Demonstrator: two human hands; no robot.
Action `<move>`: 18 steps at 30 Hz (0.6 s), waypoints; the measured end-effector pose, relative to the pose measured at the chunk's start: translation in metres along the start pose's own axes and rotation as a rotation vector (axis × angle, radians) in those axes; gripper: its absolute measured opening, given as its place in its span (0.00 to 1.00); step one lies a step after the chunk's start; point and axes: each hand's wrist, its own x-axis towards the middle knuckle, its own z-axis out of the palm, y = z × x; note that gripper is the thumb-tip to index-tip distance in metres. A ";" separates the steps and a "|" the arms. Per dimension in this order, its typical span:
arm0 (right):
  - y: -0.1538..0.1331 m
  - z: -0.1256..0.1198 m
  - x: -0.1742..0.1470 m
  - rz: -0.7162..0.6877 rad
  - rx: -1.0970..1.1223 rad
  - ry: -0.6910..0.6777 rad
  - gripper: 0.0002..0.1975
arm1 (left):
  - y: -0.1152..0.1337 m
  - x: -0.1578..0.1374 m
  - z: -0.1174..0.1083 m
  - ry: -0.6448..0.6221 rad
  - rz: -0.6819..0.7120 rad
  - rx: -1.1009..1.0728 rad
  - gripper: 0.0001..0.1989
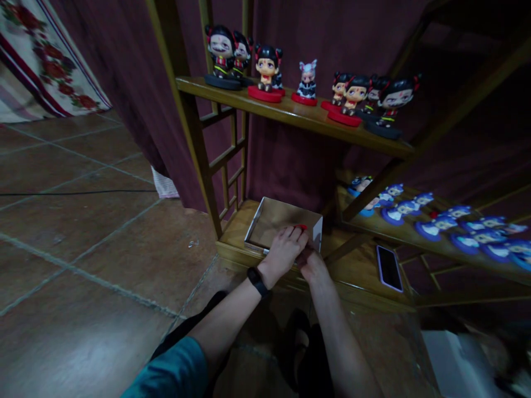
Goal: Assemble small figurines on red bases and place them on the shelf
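Low on the shelf unit, both hands meet over the front right of a shallow open cardboard box [259, 221]. My left hand [286, 246], with a black band [258, 282] on its wrist, has its fingers curled over the right one. Partly behind it, my right hand [309, 261] is closed too. A small red piece [302, 226] shows just beyond the left fingertips. Its kind cannot be made out, since the fingers cover most of it. The part of the box's inside that shows is plain brown.
Above, a wooden shelf [290, 110] carries several figurines [266, 66] on red and black bases. Blue-haired figurines [435, 224] stand on another shelf at right. A phone [389, 268] lies right of the box. Wooden posts [194, 149] frame the unit; a white box [452, 359] is at lower right.
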 end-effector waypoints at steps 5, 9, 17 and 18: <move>0.002 0.005 -0.002 0.059 0.034 0.087 0.13 | -0.006 0.004 0.004 0.050 -0.174 -0.207 0.18; 0.000 0.010 -0.004 0.096 0.037 0.122 0.14 | -0.014 0.012 0.018 0.179 -0.514 -0.624 0.16; -0.008 0.015 -0.006 0.047 0.023 0.076 0.17 | -0.031 0.013 0.038 0.277 -1.038 -1.640 0.13; -0.007 0.014 -0.006 0.027 0.016 0.080 0.18 | -0.032 0.012 0.038 0.260 -1.063 -1.698 0.14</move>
